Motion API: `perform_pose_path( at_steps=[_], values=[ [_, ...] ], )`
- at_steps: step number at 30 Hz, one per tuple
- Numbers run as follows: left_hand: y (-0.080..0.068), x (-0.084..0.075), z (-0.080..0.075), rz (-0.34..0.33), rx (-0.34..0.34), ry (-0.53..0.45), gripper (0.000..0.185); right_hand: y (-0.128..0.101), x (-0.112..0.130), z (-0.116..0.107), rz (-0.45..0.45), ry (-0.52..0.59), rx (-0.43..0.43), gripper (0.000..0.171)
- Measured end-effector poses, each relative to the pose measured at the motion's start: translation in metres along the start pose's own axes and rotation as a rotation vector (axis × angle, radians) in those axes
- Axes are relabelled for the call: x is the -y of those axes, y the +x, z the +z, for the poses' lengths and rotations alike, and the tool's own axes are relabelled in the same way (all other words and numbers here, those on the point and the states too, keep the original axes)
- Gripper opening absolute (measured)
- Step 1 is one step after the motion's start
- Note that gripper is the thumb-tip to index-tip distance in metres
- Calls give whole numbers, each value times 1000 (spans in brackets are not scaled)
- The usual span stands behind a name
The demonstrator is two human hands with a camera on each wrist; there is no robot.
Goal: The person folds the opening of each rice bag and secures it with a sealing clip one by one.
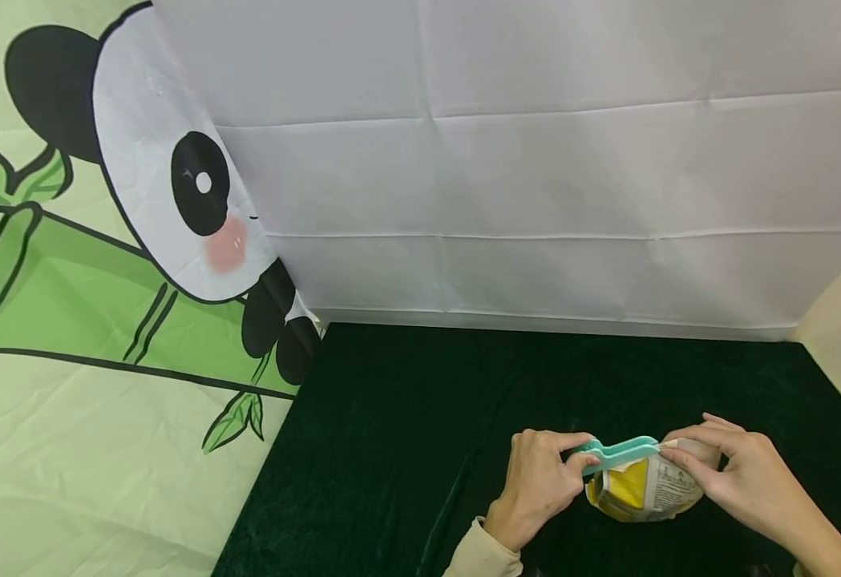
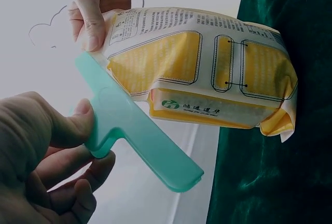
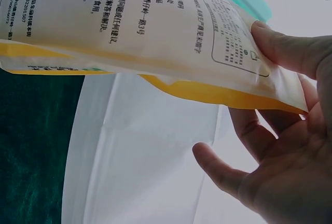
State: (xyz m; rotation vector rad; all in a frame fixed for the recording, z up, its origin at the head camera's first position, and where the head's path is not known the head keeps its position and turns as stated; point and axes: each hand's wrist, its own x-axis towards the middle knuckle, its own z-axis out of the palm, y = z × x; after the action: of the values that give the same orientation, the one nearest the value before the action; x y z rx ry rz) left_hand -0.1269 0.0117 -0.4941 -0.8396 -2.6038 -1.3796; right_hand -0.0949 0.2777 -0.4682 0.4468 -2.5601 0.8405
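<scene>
Overhead, a creased white backdrop (image 1: 535, 160) fills the upper right half of the head view; a green panda-and-bamboo cloth (image 1: 103, 320) covers the left side, from the top corner down to the bottom edge; a dark green velvet tabletop (image 1: 406, 417) takes the lower middle and right of the frame. Low and right of centre on that tabletop sits a yellow and white printed pouch (image 1: 644, 490), held between both hands; its base rests on the velvet. The right hand (image 1: 745, 477) comes in from the lower right corner and pinches the pouch's upper corner, thumb on the printed face in the right wrist view, the other fingers loose behind. The left hand (image 1: 535, 485), with a beige sleeve (image 1: 481, 554) at the bottom edge, grips the handle of a teal sealing clip (image 1: 618, 453) between thumb and fingers; the clip's long bar lies along the pouch's top edge, touching it.
</scene>
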Motion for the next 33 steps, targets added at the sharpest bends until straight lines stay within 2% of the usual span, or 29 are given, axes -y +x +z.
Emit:
perform_pose_path(
  at_steps=[18, 33],
  values=[
    [-11, 2, -7, 8, 58, 20, 18, -12, 11, 1, -1, -14, -13, 39],
    [-11, -1, -12, 17, 81, 69, 18, -13, 9, 3, 34, 0, -14, 34]
  ],
)
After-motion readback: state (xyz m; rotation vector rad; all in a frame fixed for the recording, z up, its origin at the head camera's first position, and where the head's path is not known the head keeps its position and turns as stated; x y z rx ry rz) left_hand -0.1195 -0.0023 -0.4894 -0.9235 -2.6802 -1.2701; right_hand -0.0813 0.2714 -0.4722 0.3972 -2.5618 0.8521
